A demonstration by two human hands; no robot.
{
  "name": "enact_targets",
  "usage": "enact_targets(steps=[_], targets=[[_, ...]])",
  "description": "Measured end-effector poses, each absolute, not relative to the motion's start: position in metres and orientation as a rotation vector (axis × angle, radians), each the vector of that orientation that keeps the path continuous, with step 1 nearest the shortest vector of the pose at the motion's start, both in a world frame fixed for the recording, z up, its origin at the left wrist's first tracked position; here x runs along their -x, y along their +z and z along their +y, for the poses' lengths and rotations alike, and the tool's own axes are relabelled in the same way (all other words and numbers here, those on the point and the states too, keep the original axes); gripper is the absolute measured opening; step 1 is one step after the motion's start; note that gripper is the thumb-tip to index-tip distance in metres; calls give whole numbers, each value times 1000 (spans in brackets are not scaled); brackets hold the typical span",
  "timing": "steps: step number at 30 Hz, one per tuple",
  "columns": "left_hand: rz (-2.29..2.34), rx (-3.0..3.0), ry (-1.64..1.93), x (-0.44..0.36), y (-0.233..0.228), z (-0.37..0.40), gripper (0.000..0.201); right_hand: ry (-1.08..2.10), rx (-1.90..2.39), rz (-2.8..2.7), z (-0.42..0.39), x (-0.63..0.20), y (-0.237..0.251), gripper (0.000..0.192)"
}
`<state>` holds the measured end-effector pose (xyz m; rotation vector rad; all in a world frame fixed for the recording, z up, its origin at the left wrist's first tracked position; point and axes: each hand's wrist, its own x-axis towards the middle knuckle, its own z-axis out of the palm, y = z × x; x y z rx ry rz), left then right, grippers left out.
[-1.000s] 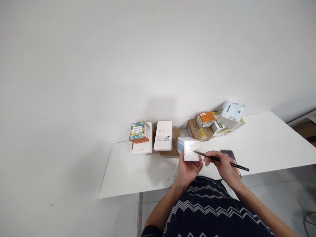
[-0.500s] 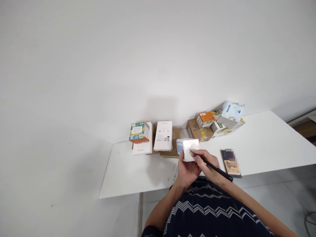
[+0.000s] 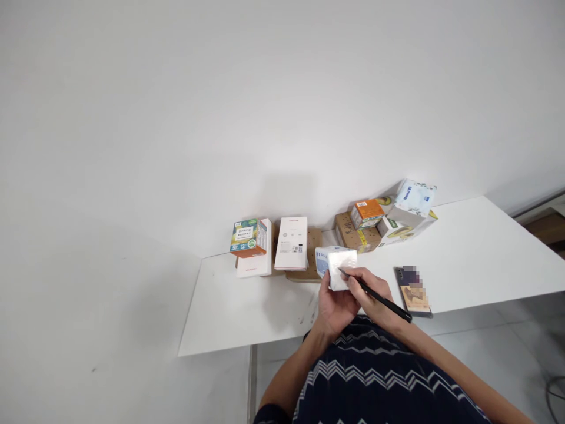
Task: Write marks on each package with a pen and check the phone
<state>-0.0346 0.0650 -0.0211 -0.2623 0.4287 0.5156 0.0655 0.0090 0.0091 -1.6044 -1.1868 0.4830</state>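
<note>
My left hand [image 3: 335, 309] cradles a small soft pack of tissues [image 3: 342, 260] from below, its plain white end turned up and its blue-printed side facing left. In my right hand [image 3: 374, 290] is a black pen [image 3: 388, 303], gripped between thumb and fingers. The pen's tip rests on or just over the white end of the pack; any mark there is too small to make out. Both hands are close together above the table's front edge, and the fingers under the pack are partly hidden.
On the white table [image 3: 220, 318], left of my hands, are a green-orange box [image 3: 248, 237] and a white box [image 3: 291, 242] on cardboard. Behind right stand a brown carton [image 3: 348, 232], an orange box [image 3: 368, 212] and another tissue pack [image 3: 415, 199]. A phone [image 3: 414, 293] lies right.
The pack has turned very slightly in my left hand, showing a little more of its printed side. The pen's rear end has shifted a bit to the left.
</note>
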Motion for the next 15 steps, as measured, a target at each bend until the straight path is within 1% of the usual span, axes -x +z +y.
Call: enact_targets(steps=[3, 7, 9, 11, 13, 15], targets=[[431, 280, 502, 34, -22, 64, 45, 516, 1593, -1174, 9, -66, 9, 17], [414, 295, 506, 33, -25, 64, 42, 620, 1558, -1066, 7, -66, 9, 16], [420, 289, 486, 33, -25, 66, 46, 618, 1504, -928, 5, -69, 5, 16], [459, 288, 458, 32, -25, 67, 54, 541, 1480, -798, 4, -77, -6, 17], [493, 305, 444, 32, -24, 68, 59, 440, 1602, -753, 3, -91, -25, 21], [493, 334, 452, 33, -24, 69, 60, 376, 1908, -865, 2, -109, -52, 28]])
